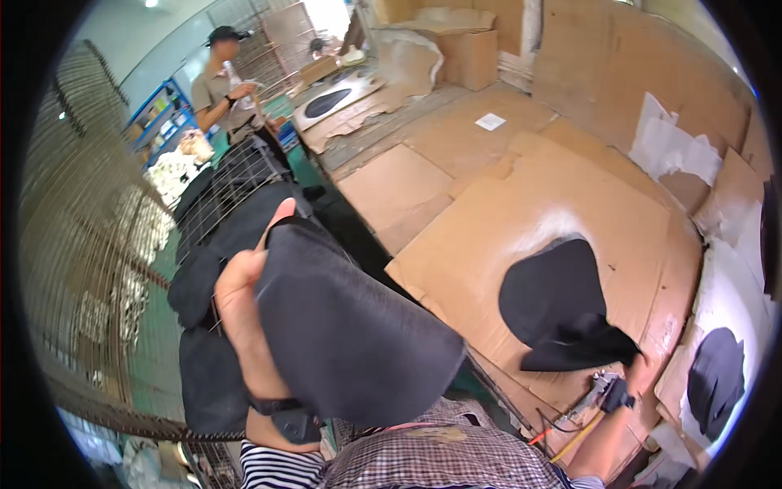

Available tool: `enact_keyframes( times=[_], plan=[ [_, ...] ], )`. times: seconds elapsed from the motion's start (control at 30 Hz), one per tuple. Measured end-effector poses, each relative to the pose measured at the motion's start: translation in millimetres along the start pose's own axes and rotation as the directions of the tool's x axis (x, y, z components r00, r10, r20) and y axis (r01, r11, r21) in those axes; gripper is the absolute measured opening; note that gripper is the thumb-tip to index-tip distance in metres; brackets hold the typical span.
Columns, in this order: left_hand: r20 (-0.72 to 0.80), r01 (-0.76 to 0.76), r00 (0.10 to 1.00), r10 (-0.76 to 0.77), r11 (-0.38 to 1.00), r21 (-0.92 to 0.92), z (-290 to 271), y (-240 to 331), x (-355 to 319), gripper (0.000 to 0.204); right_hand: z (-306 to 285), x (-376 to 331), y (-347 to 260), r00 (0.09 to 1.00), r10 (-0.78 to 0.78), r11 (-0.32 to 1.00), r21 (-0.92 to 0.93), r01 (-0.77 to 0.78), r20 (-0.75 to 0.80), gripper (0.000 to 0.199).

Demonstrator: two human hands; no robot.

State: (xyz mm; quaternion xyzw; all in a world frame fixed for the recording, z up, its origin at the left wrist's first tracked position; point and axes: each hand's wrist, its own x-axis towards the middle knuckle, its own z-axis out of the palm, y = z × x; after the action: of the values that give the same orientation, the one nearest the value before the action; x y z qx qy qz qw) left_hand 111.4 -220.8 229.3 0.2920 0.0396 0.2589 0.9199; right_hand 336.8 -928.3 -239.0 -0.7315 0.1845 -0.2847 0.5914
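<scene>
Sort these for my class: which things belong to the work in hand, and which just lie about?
Likely in the work:
black sheet in left hand
black piece in right hand
cardboard table cover

Likely just lying about:
white square
cardboard box

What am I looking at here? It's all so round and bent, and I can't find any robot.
There is no robot: these are a person's own bare hands. One picture is shown, from a wide fisheye camera worn on the head and looking down, so straight edges curve and the corners go dark.

The left hand grips the edge of a floppy black sheet, raised in front of the body. The right hand holds a corner of black material on the brown cardboard covering the worktop; whether that is separate from the rounded black shape beside it, I cannot tell. A metal tool lies near the right wrist.

Farther back, at upper left, another person stands.
</scene>
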Motion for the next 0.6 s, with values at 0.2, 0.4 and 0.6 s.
enact_keyframes(
  times=[0.2, 0.4, 0.6],
  plan=[
    [-0.17, -0.265, 0.941, 0.293, 0.949, 0.17, -12.9, 26.4, 0.9, 0.038, -20.2, -31.9, -62.7, 0.904, 0.426, 0.892, 0.171, -0.418, -0.014, 0.03],
    [-0.164, -0.597, 0.727, 0.667, 0.732, 0.329, -43.8, 122.0, 3.7, 0.039, 6.2, -48.7, -89.3, 0.884, 0.468, 0.877, 0.136, -0.461, -0.019, 0.032],
    [-0.264, -0.653, 0.421, 0.867, 0.493, 0.575, -113.0, 103.7, -81.5, 0.066, 53.2, -50.4, -115.3, 0.892, 0.421, 0.888, 0.124, -0.442, 0.164, 0.027]
  ],
)
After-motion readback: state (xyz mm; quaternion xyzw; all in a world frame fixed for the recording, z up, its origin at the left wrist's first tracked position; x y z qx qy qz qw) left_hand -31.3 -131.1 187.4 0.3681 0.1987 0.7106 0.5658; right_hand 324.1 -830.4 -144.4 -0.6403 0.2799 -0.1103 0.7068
